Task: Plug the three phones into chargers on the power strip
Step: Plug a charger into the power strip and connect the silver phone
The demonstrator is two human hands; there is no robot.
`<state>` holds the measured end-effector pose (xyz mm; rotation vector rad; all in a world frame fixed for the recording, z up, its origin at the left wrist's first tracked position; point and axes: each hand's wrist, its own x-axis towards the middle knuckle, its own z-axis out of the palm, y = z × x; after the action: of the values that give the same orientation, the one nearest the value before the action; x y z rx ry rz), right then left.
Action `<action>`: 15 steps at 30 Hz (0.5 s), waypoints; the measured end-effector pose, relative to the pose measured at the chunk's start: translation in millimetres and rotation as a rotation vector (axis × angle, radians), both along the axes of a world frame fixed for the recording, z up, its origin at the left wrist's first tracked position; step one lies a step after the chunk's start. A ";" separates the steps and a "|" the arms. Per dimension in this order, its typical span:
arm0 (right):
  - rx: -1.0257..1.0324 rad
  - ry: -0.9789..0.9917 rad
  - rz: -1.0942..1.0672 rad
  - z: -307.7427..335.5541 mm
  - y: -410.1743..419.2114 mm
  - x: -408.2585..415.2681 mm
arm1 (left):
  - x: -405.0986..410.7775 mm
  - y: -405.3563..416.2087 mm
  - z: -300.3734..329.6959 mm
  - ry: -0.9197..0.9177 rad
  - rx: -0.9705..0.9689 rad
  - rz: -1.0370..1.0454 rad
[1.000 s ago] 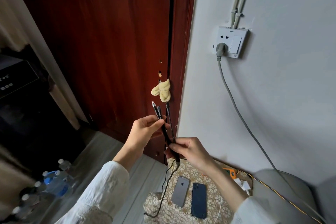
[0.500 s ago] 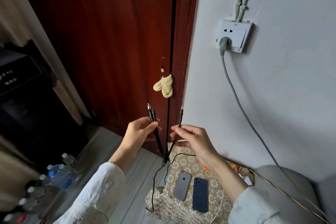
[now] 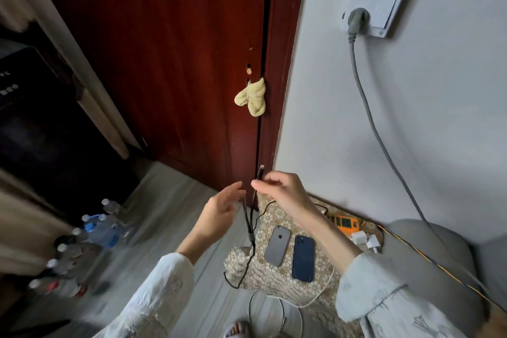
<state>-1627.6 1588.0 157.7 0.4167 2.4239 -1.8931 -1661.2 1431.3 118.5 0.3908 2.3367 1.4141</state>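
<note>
Pinching one branch of a black multi-head charging cable (image 3: pixel 251 228) between thumb and fingertips, the right hand (image 3: pixel 282 193) holds its connector (image 3: pixel 261 171) tip-up in front of the dark red door (image 3: pixel 164 63), presumably so the plug type can be checked before it is matched to a phone. The left hand (image 3: pixel 219 211) hangs just beside the cable's other branches with fingers loosely spread; it appears to grip nothing, though blur makes any light contact hard to judge. Below the hands the branches join at a collar and the single lead loops down off the edge of a patterned cloth (image 3: pixel 277 277).

On that cloth lie two phones face down, side by side and nearly touching: a grey phone (image 3: pixel 277 245) nearer the cable and a dark blue phone (image 3: pixel 303 258) to its right. A third phone is not visible. Neither phone has a cable in it, so the task appears to be at its first connection. Beyond the phones, against the wall, sits the orange power strip (image 3: pixel 345 223), with white charger plugs (image 3: pixel 366 240) lying close by; whether anything is seated in the strip cannot be told. A grey cord (image 3: pixel 367 107) runs down from the wall socket (image 3: pixel 375 5), where it is plugged in, probably feeding the strip.
</note>
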 end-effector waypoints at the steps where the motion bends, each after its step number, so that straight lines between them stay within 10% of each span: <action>1: 0.033 -0.005 -0.003 -0.9 0.9 -1.1 | 5.6 2.7 -2.6 -0.060 0.076 -0.060; 15: -0.141 -0.470 -0.146 -161.2 32.7 7.7 | 15.4 -3.4 -146.4 -0.222 -0.001 0.035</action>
<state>-1619.9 1620.7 -3.5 0.9311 1.9899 -1.7510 -1645.8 1427.9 -27.9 0.1832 2.1742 1.3956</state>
